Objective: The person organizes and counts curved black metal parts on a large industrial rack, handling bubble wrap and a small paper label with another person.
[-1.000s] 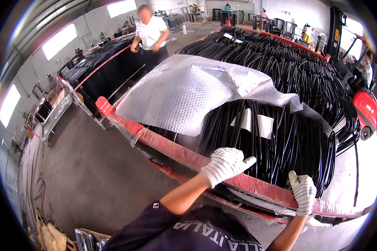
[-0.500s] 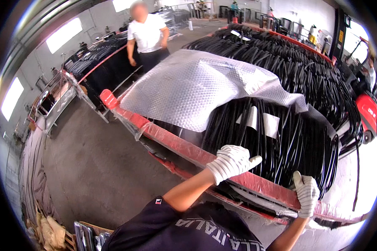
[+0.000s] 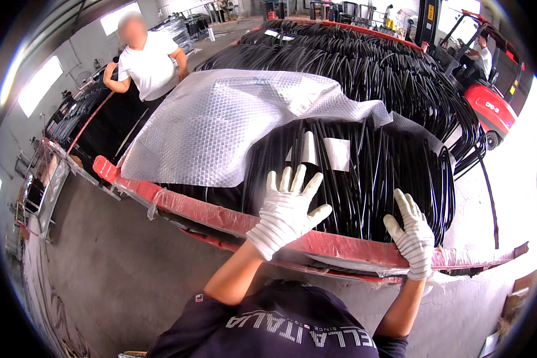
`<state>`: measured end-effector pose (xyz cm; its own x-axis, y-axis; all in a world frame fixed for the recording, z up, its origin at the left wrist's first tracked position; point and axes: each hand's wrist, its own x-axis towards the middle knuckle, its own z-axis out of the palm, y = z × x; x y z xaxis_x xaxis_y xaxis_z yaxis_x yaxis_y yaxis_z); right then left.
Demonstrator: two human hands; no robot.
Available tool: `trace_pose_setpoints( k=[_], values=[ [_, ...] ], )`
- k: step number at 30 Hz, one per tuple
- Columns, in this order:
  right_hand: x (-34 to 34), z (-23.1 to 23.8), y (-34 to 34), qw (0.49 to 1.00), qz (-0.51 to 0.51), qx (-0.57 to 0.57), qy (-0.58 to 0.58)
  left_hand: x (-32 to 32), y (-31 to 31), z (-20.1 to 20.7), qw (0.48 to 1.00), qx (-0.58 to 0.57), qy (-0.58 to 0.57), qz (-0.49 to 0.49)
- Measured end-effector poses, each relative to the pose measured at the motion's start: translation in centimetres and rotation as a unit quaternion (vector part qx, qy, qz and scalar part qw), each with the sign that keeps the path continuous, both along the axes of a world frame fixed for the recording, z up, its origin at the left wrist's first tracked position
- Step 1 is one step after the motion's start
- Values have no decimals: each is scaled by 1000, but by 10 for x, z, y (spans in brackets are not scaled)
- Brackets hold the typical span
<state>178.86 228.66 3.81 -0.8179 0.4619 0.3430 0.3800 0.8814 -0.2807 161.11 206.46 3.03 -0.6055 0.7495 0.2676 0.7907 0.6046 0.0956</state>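
Note:
Both my hands wear white striped gloves. My left hand (image 3: 289, 209) is open, its fingers spread over the near edge of a bundle of black strips (image 3: 364, 197). Farther right, my right hand (image 3: 410, 235) is also open, thumb apart, by the bundle's near right end. Neither hand grips anything. Under my wrists runs a red rail (image 3: 191, 204) wrapped in clear film. Silvery bubble wrap (image 3: 203, 131) covers the left part of the bundle and reaches across behind it. Two white paper pieces, one a square sheet (image 3: 338, 154), lie among the strips.
More bundles of black strips (image 3: 340, 65) fill the rack behind. A person in a white shirt (image 3: 152, 65) stands beyond the rack's left side. At the right is a red forklift (image 3: 488, 110) with a person seated on it. Grey floor (image 3: 131, 268) lies at the left.
My hands have lifted off the red rail and moved forward with fingers opened. My view has swung right, so the rack sits farther left. The standing person has raised one hand.

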Motion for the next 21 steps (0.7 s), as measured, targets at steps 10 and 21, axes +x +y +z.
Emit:
trace_pose_setpoints(
  k=[10,21],
  values=[
    [0,1,1,1000,20,4,4,0,-1,-6,998,29,57,-1],
    [0,2,0,1000,12,-17,-13,1,-4,-9,998,44,-36,-17]
  ],
)
